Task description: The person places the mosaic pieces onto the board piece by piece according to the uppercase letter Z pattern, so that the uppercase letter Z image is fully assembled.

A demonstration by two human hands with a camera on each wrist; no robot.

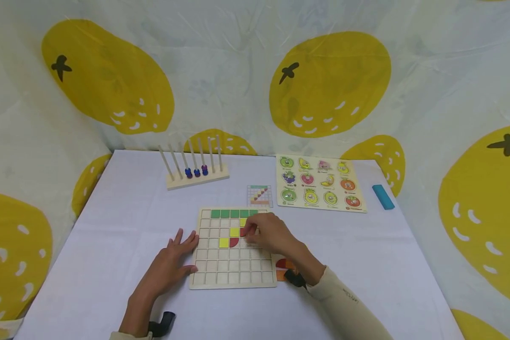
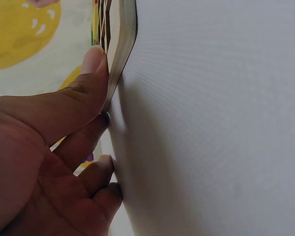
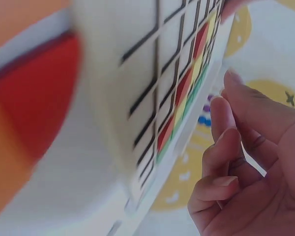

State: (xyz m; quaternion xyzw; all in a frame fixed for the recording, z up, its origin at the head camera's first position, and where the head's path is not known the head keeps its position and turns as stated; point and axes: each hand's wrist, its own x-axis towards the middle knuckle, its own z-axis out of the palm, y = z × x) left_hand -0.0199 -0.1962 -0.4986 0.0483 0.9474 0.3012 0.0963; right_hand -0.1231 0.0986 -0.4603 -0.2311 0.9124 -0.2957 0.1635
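Observation:
A wooden grid board lies on the white table with a row of green squares along its top. Below that, yellow squares and red quarter-circle pieces step diagonally; three red ones show in the right wrist view. My left hand rests at the board's left edge, fingers spread, thumb touching the rim. Over the upper right of the grid hovers my right hand, fingertips close to a red piece and covering some cells. Its fingers are loosely bent, with nothing visible between them in the right wrist view.
Red and orange pieces lie right of the board, partly under the right wrist. A pattern card sits behind it. Farther back are a peg stand with blue and purple beads, a fruit puzzle and a teal block.

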